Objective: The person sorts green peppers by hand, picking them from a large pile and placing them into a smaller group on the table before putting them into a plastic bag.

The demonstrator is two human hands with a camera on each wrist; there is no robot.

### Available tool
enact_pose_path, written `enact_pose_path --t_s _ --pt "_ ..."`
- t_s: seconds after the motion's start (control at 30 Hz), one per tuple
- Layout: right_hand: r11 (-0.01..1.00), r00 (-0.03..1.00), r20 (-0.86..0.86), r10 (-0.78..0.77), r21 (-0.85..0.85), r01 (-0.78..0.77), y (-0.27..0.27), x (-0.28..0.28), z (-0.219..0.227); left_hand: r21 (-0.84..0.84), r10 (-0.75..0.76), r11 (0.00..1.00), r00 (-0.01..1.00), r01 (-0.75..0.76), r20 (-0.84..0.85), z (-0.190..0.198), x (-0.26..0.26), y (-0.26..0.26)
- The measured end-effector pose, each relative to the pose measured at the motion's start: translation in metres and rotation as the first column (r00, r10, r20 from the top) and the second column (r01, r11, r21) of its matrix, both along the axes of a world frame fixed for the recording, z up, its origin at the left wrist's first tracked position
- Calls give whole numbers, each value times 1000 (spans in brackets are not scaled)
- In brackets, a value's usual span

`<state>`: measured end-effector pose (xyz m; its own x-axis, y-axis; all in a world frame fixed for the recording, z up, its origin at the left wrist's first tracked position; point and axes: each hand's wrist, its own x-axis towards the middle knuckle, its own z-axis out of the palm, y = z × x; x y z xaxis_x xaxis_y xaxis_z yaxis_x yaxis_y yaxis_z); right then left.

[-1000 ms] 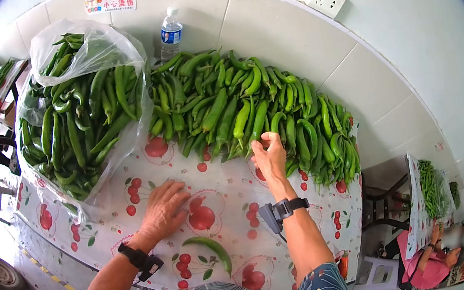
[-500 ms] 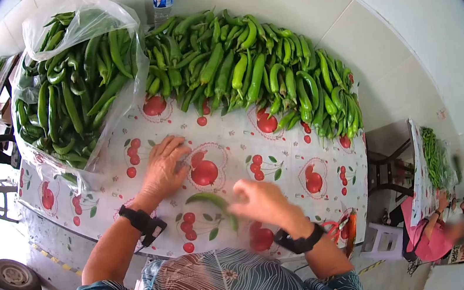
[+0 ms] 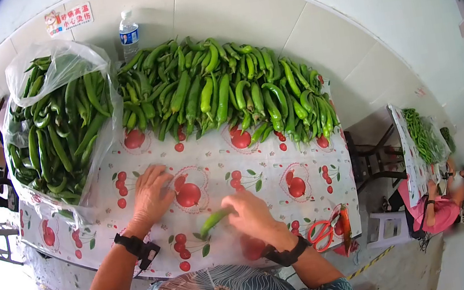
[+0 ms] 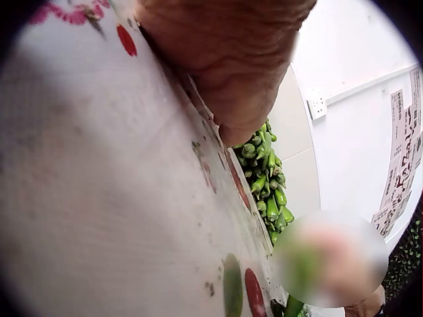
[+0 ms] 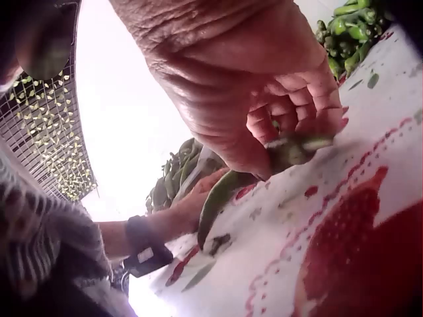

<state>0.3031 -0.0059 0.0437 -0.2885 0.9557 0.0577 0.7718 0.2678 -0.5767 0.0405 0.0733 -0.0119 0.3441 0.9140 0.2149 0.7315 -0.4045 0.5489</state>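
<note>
My right hand [image 3: 252,216] pinches a green chili pepper [image 3: 214,221] by its stem end, low over the near part of the table. In the right wrist view the pepper [image 5: 217,201] curves down from between thumb and fingers, its tip toward the left arm. My left hand [image 3: 153,194] rests palm down on the patterned tablecloth [image 3: 258,165], fingers loosely extended and holding nothing. Beyond both hands, a long pile of green chili peppers [image 3: 225,95] lies along the back of the table, with many stem ends toward me.
A clear plastic bag [image 3: 91,61] full of peppers stands at the left. Behind the pile is a water bottle [image 3: 129,36] against the tiled wall. Red-handled scissors [image 3: 323,233] lie at the near right edge. A person in pink [image 3: 428,209] sits at another table to the right.
My right hand has come back from the pile toward me and picked up the single pepper from the near tablecloth. The left hand has stayed resting on the cloth.
</note>
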Motion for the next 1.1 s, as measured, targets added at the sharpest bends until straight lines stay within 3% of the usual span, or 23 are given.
enact_pose_path --t_s 0.07,0.17,0.2,0.3,0.4,0.5,0.73,0.77,0.83,0.87,0.97,1.1 --pt "985 997 -20 76 159 -72 15 14 -2 18 2 1000 1000 -2 -1 -3 0 1" --pt "914 985 167 -34 404 -37 34 28 -1 27 7 1000 1000 -7 5 -5 0 0" --pt "901 975 200 -102 433 6 35 29 0 30 3 1000 1000 -3 8 -4 0 1" --pt "892 984 71 -166 436 119 31 29 7 30 16 999 1000 -15 -9 -2 2 0" --pt "959 973 35 -228 182 218 13 26 -6 36 16 999 1000 -16 8 -4 2 1" --pt "952 948 96 -303 76 297 1 25 -18 56 18 998 1000 -17 -15 0 4 0" --pt "899 908 36 -418 -128 419 -2 46 -15 83 -1 997 1000 3 -23 -4 2 0" --pt "887 887 -111 -449 -178 427 -2 53 -12 78 -3 997 1000 4 -25 -4 2 0" --pt "868 779 -387 -493 -275 413 -1 71 -5 65 2 998 1000 0 -30 -2 4 0" --pt "891 712 -540 -449 -209 403 1 80 -3 55 7 998 999 -5 -34 0 5 0" --pt "807 419 -701 -577 -410 425 16 108 19 52 10 999 999 -8 -32 0 6 -1" --pt "799 240 -812 -532 -388 460 35 131 49 52 4 999 1000 -3 -19 -1 5 1"
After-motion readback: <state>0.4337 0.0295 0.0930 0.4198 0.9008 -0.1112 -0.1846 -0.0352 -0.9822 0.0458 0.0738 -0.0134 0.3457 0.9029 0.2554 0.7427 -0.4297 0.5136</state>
